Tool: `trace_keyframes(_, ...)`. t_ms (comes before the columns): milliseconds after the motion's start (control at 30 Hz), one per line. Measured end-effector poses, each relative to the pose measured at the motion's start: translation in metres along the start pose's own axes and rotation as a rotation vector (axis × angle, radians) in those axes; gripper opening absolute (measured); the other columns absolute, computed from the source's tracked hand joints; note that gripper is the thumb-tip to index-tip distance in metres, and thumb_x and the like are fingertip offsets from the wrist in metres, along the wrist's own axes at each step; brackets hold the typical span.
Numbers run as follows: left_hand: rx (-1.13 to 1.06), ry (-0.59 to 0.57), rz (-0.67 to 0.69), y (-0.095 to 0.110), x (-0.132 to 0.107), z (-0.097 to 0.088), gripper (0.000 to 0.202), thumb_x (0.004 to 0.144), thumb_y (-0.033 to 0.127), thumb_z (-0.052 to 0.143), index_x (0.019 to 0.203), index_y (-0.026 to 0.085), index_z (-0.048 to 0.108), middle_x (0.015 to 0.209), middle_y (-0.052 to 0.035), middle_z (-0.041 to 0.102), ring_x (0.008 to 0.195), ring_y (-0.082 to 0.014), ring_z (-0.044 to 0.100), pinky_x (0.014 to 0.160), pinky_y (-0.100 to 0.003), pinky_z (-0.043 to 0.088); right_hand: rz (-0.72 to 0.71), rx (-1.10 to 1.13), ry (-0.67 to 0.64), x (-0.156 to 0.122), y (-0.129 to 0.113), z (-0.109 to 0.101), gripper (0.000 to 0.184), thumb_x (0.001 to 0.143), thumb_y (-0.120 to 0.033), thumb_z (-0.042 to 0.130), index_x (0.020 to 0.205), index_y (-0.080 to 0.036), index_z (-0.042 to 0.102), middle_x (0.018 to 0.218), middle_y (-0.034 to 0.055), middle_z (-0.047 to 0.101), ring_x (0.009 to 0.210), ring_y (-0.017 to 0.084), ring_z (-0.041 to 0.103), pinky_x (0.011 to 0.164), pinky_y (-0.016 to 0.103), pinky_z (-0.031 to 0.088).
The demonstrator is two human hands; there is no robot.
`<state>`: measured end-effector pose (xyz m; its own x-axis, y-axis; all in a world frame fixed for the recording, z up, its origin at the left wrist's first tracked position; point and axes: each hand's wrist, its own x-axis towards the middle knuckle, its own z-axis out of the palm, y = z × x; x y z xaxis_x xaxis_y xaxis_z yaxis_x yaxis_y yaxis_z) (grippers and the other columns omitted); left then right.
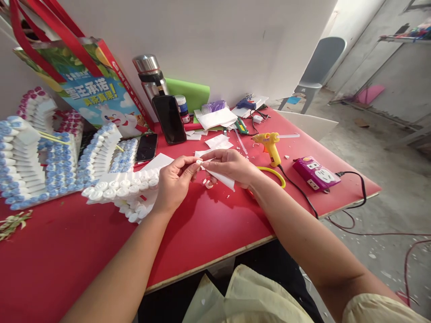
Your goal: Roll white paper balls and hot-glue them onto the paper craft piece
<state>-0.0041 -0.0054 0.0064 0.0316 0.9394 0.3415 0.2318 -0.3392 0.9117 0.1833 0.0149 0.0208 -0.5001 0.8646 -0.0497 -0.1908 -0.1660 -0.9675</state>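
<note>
Over the red table my left hand and my right hand meet on a small piece of white paper. The left fingers pinch its rolled end; the right hand is closed round the flat part, which pokes out below the palm. Just left of my left hand lies a white craft piece edged with rows of rolled white paper tubes. Small white scraps lie on the table under the hands.
A yellow glue gun and a purple power strip with cables sit to the right. Behind are a black phone leaning on a steel flask, another phone, paper sheets, blue-tipped paper models and a printed bag.
</note>
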Motion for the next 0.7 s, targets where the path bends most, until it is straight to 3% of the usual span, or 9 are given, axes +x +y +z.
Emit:
trace_keyframes(233,-0.017,0.016,-0.053,-0.003,-0.001,0.000,0.022,0.084,0.035,0.073,0.098,0.018,0.076,0.064,0.0004,0.061,0.058,-0.0112,0.053,0.062,-0.025,0.045,-0.123,-0.319,0.144,0.003,0.007,0.004,0.024,0.085,-0.040,0.071,0.091,-0.019,0.061,0.070,0.0018,0.069,0.053,0.016,0.066,0.047,0.025,0.047)
trace_keyframes(500,0.030,0.045,-0.032,0.001,-0.002,0.004,0.020,0.085,0.033,0.072,0.097,0.017,0.075,0.063,0.0012,0.061,0.058,-0.0106,0.054,0.060,-0.024,0.046,-0.307,-0.730,0.373,0.002,0.011,0.012,0.020,0.084,-0.035,0.066,0.074,-0.018,0.063,0.062,-0.0019,0.058,0.059,0.011,0.049,0.054,0.023,0.034)
trace_keyframes(600,0.077,0.065,0.000,0.004,-0.004,0.006,0.016,0.086,0.031,0.071,0.094,0.017,0.074,0.063,0.0017,0.061,0.056,-0.0101,0.055,0.059,-0.023,0.046,-0.436,-0.815,0.380,0.001,0.015,0.016,0.018,0.086,-0.032,0.062,0.073,-0.018,0.060,0.062,-0.0025,0.055,0.058,0.010,0.044,0.056,0.023,0.033)
trace_keyframes(700,0.053,0.057,0.037,0.005,-0.004,0.003,0.014,0.084,0.030,0.074,0.091,0.018,0.074,0.068,0.0013,0.063,0.057,-0.0100,0.057,0.060,-0.024,0.049,-0.522,-0.791,0.297,-0.001,0.016,0.015,0.017,0.089,-0.030,0.059,0.076,-0.018,0.059,0.060,-0.0038,0.051,0.055,0.009,0.040,0.056,0.023,0.032)
